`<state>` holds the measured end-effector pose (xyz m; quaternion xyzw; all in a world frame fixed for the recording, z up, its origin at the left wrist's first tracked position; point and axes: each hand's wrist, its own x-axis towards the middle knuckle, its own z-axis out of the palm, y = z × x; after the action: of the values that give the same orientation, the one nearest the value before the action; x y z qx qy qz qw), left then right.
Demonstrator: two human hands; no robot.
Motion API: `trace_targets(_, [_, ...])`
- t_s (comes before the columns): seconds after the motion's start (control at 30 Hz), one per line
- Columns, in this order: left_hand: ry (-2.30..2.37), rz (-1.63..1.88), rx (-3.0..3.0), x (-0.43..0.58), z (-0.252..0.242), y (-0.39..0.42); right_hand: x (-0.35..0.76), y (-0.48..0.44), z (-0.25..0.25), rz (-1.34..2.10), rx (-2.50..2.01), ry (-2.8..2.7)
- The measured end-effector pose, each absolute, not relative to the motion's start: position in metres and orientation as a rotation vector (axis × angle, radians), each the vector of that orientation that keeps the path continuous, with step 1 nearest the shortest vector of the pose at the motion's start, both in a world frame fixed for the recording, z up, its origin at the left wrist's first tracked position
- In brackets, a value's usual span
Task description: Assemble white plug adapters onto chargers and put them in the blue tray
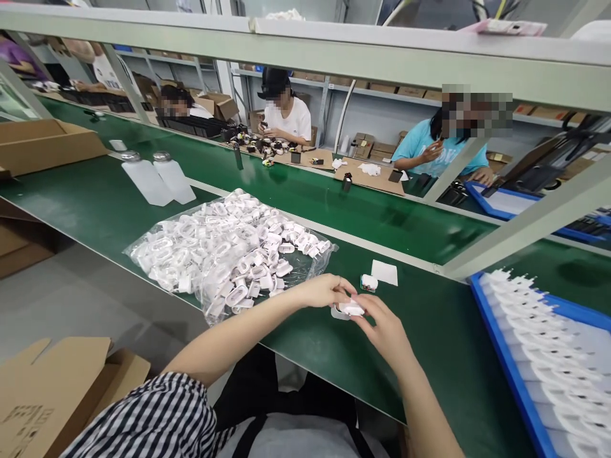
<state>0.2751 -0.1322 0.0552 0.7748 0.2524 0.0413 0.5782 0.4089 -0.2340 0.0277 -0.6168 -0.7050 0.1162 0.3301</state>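
Close together over the green bench, my left hand (325, 291) and my right hand (383, 324) are both closed on one small white plastic housing (351, 308). Fingers cover part of it, so its exact shape is hidden. Just beyond my fingers lies a small white part (368, 282) with a greenish edge, beside a square of white paper (384, 273). To the left of my hands, a heap of white plastic housings (260, 273) with oval openings spreads over a clear plastic bag (210, 312).
A blue tray (513, 375) with rows of white parts stands at the right. Two white bottles (160, 178) with metal caps are at the back left. Cardboard boxes (52, 388) sit at the lower left. Across the bench, several people work behind a metal frame (305, 41).
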Motion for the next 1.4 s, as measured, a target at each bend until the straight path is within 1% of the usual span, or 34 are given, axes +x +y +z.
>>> trace_targets(0.07, [0.659, 0.157, 1.802, 0.276, 0.045, -0.137, 0.407, -0.231, 0.021, 0.275, -1.615, -1.823])
trace_targets(0.2, [0.866, 0.415, 2.046, 0.266, 0.028, -0.141, 0.409, -0.225, 0.012, 0.352, -1.696, -1.663])
trace_targets(0.4, [0.840, 0.492, 2.141, 0.265, 0.000, -0.157, 0.407, -0.219, 0.004, 0.494, -1.770, -1.554])
trace_targets(0.53, [0.874, 0.506, 2.167, 0.270, -0.003, -0.161, 0.408, -0.220, 0.007, 0.581, -1.795, -1.585])
trace_targets(0.67, [0.900, 0.409, 2.298, 0.270, 0.006, -0.161, 0.411, -0.218, 0.014, 0.640, -1.895, -1.676])
trace_targets(0.8, [0.961, 0.234, 2.486, 0.270, 0.021, -0.162, 0.411, -0.214, 0.027, 0.594, -1.995, -1.851])
trace_targets(1.03, [0.977, -0.355, 2.620, 0.290, 0.053, -0.152, 0.393, -0.206, 0.056, 0.433, -2.270, -2.280])
trace_targets(1.13, [0.884, -0.445, 2.656, 0.299, 0.062, -0.149, 0.385, -0.203, 0.065, 0.394, -2.357, -2.370])
trace_targets(1.27, [0.815, -0.550, 2.615, 0.305, 0.069, -0.145, 0.381, -0.198, 0.070, 0.429, -2.345, -2.411])
trace_targets(1.4, [0.801, -0.522, 2.599, 0.303, 0.066, -0.141, 0.383, -0.194, 0.067, 0.410, -2.265, -2.417])
